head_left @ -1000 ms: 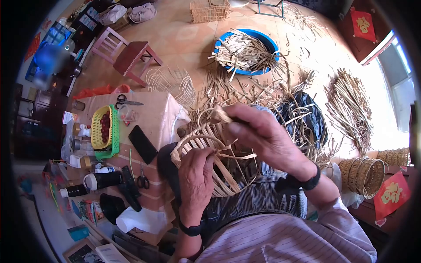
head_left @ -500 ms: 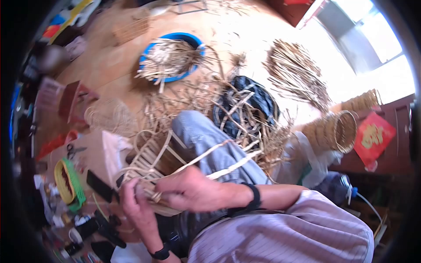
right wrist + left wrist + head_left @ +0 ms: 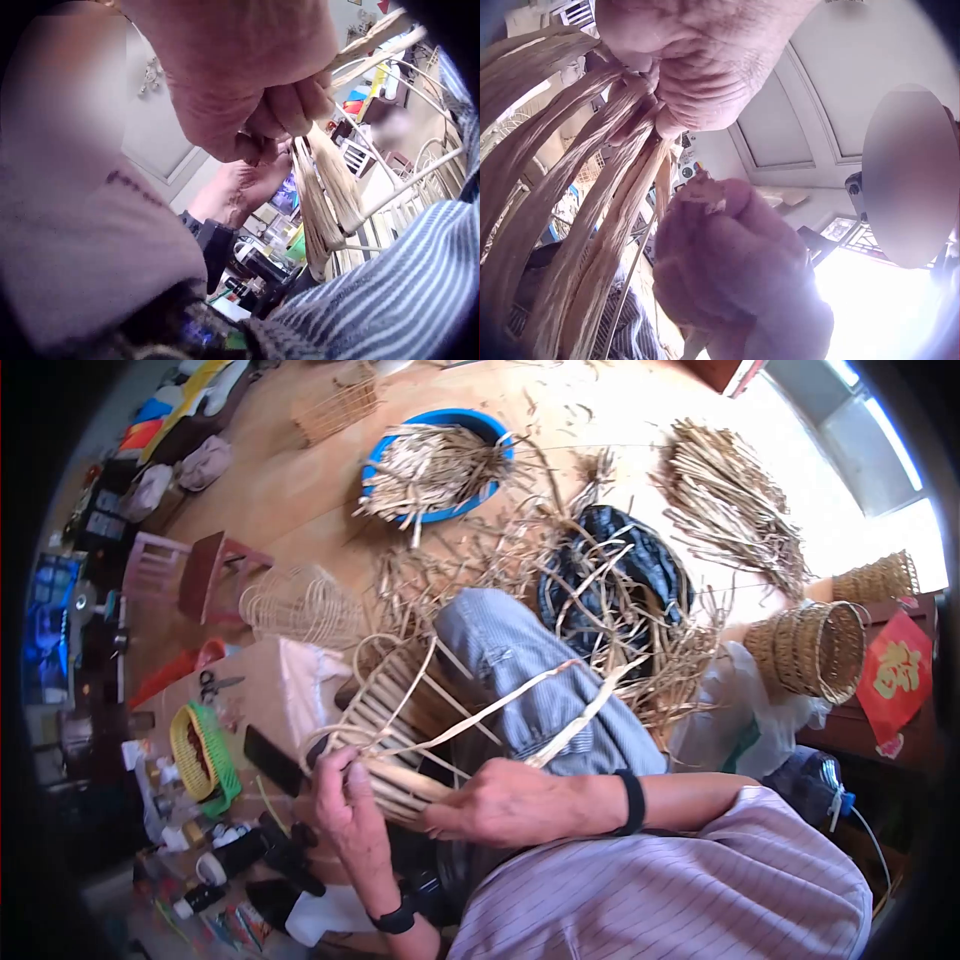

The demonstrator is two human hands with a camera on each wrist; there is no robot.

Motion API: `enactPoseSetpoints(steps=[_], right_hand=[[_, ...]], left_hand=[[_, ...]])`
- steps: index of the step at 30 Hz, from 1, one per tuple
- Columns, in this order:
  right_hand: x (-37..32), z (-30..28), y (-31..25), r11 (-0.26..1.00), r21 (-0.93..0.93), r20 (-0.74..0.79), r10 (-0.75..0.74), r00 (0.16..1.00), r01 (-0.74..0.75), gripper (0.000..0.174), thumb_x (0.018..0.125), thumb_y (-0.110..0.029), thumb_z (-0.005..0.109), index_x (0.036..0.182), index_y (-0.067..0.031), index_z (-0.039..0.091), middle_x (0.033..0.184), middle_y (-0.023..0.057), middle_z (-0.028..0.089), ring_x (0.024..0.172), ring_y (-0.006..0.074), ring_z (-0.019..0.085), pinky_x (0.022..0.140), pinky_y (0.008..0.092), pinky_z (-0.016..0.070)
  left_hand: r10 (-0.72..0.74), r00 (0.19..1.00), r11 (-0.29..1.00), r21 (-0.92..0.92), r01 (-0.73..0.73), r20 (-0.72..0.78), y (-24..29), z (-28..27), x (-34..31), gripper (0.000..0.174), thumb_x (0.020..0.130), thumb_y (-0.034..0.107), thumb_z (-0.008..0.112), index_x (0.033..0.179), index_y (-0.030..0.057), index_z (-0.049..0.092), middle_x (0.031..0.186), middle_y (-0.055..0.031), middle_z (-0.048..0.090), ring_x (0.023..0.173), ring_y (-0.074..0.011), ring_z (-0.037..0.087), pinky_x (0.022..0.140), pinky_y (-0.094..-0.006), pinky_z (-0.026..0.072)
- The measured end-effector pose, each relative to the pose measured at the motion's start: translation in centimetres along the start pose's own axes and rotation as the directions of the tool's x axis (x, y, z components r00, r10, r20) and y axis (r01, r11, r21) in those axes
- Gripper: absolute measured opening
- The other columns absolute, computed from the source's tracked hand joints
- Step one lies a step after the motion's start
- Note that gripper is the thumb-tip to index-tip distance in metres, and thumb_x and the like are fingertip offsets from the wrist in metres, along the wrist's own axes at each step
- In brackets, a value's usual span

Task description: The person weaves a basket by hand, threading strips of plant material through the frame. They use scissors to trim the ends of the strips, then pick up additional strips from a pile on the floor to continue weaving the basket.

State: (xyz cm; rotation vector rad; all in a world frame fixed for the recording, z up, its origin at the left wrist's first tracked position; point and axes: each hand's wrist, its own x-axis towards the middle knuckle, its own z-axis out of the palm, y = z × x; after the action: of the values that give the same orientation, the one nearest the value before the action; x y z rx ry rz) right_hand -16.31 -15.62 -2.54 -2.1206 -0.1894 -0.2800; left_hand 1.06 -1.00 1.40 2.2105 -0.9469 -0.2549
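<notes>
In the head view a part-woven basket [image 3: 400, 685] of pale plant strips and thin ribs lies tilted over the lap. My left hand [image 3: 355, 822] pinches its rim between thumb and fingers. Side strips [image 3: 592, 165] of the basket converge at those fingertips in the left wrist view. The right hand [image 3: 510, 805] is beside the basket's near side, fingers curled round a plant-fibre strip, most of which the hand hides. Wide folded strips [image 3: 330, 176] show just below its fingers in the right wrist view. A long loose strip [image 3: 505, 702] runs from the basket across the trouser knee.
On the floor ahead stand a blue basin [image 3: 490, 425] of dried strips and a black plastic bag [image 3: 610, 540] under loose stalks. Woven baskets [image 3: 800, 650] lie at right. The left table holds scissors [image 3: 215, 682], a phone [image 3: 272, 760] and a green-yellow basket [image 3: 215, 760].
The right hand has come down from above the rim to the basket's near side, and the basket has shifted left in view. Long strips now extend over the knee. The left hand stays at the rim.
</notes>
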Motion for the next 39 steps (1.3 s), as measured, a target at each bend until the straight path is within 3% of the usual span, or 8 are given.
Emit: enactPoseSetpoints(steps=[10, 15, 18, 21, 25, 32, 35, 39], right_hand=[[-2.7, -1.1, 0.6, 1.0, 0.011, -0.088, -0.027, 0.996, 0.029, 0.017, 0.082, -0.012, 0.069, 0.095, -0.0025, 0.062, 0.077, 0.0152, 0.064, 0.074, 0.0388, 0.071, 0.064, 0.0493, 0.057], [-6.2, -3.8, 2.8, 0.96, -0.175, -0.208, 0.18, 0.961, -0.218, 0.014, 0.083, -0.013, 0.07, 0.088, -0.0062, 0.059, 0.074, 0.0113, 0.066, 0.064, 0.0341, 0.07, 0.056, 0.0459, 0.0572], [-13.2, -6.4, 8.0, 0.659, -0.601, -0.285, 0.352, 0.892, -0.452, 0.01, 0.089, -0.012, 0.066, 0.082, -0.0121, 0.059, 0.068, 0.0043, 0.059, 0.058, 0.0248, 0.065, 0.048, 0.0412, 0.0537], [-22.2, -12.3, 11.4, 0.335, -0.623, -0.415, 0.624, 0.662, -0.707, 0.016, 0.091, -0.004, 0.062, 0.076, -0.0089, 0.061, 0.066, 0.0096, 0.06, 0.055, 0.0268, 0.062, 0.05, 0.0448, 0.05], [-30.5, -16.6, 12.4, -0.1, -0.734, -0.519, 0.72, 0.461, -0.671, 0.015, 0.093, -0.008, 0.065, 0.081, -0.0088, 0.074, 0.076, 0.0099, 0.069, 0.069, 0.0262, 0.07, 0.062, 0.0418, 0.0533], [-36.4, -10.5, 20.0, 0.088, -0.631, -0.344, 0.859, 0.38, -0.771, 0.017, 0.092, -0.011, 0.062, 0.079, -0.0042, 0.072, 0.082, 0.0151, 0.073, 0.077, 0.0307, 0.074, 0.066, 0.0489, 0.056], [-39.9, -4.7, 24.9, 0.342, -0.448, -0.38, 0.764, 0.522, -0.826, 0.016, 0.089, -0.014, 0.063, 0.08, -0.0038, 0.072, 0.076, 0.0201, 0.07, 0.071, 0.0401, 0.072, 0.064, 0.0529, 0.0568], [-43.8, 2.5, 29.5, 0.238, -0.417, -0.258, 0.895, 0.365, -0.877, 0.019, 0.089, -0.016, 0.064, 0.084, -0.0031, 0.077, 0.084, 0.0203, 0.075, 0.082, 0.0393, 0.076, 0.072, 0.0506, 0.0607]], left_hand=[[0.03, 0.999, 0.999, -0.013, -0.03, -0.042, -1.1, 0.3, -0.4, 0.023, 0.106, 0.016, 0.06, 0.118, -0.0021, 0.068, 0.108, -0.0145, 0.07, 0.102, -0.0278, 0.065, 0.094, -0.0392, 0.051], [0.012, 1.0, 1.0, 0.003, -0.012, -0.019, -1.9, -0.1, -0.2, 0.029, 0.109, 0.026, 0.064, 0.117, -0.0016, 0.068, 0.107, -0.0131, 0.071, 0.099, -0.0259, 0.065, 0.087, -0.0381, 0.0517], [-0.011, 1.0, 1.0, -0.009, 0.011, -0.003, -2.1, -0.2, -0.3, 0.028, 0.111, 0.025, 0.062, 0.119, -0.0015, 0.066, 0.109, -0.0125, 0.069, 0.1, -0.0243, 0.064, 0.088, -0.0376, 0.0519], [-0.029, 0.999, 0.999, -0.042, 0.029, 0.015, -1.4, -0.4, -0.2, 0.027, 0.112, 0.024, 0.061, 0.12, -0.0015, 0.064, 0.11, -0.0116, 0.066, 0.102, -0.0227, 0.062, 0.09, -0.0369, 0.0517], [-0.006, 1.0, 0.994, -0.111, 0.006, 0.001, -2.7, -0.1, 0.1, 0.027, 0.112, 0.025, 0.061, 0.118, -0.0016, 0.063, 0.109, -0.0106, 0.064, 0.102, -0.022, 0.061, 0.094, -0.0359, 0.0505], [-0.063, 0.997, 0.992, -0.11, 0.067, 0.04, -2.2, -0.5, 0.5, 0.027, 0.111, 0.024, 0.06, 0.118, -0.0023, 0.063, 0.111, -0.0096, 0.063, 0.106, -0.0206, 0.059, 0.098, -0.0357, 0.0483], [-0.083, 0.991, 0.989, -0.114, 0.095, 0.107, -1.8, -1.1, 0.7, 0.026, 0.113, 0.021, 0.058, 0.122, -0.0031, 0.062, 0.116, -0.0097, 0.063, 0.11, -0.0197, 0.058, 0.103, -0.0349, 0.0456], [-0.099, 0.994, 0.995, -0.024, 0.1, 0.052, -3.3, -1.4, 0.7, 0.026, 0.113, 0.02, 0.057, 0.123, -0.0035, 0.062, 0.115, -0.0098, 0.063, 0.109, -0.0205, 0.059, 0.103, -0.0354, 0.0461]])
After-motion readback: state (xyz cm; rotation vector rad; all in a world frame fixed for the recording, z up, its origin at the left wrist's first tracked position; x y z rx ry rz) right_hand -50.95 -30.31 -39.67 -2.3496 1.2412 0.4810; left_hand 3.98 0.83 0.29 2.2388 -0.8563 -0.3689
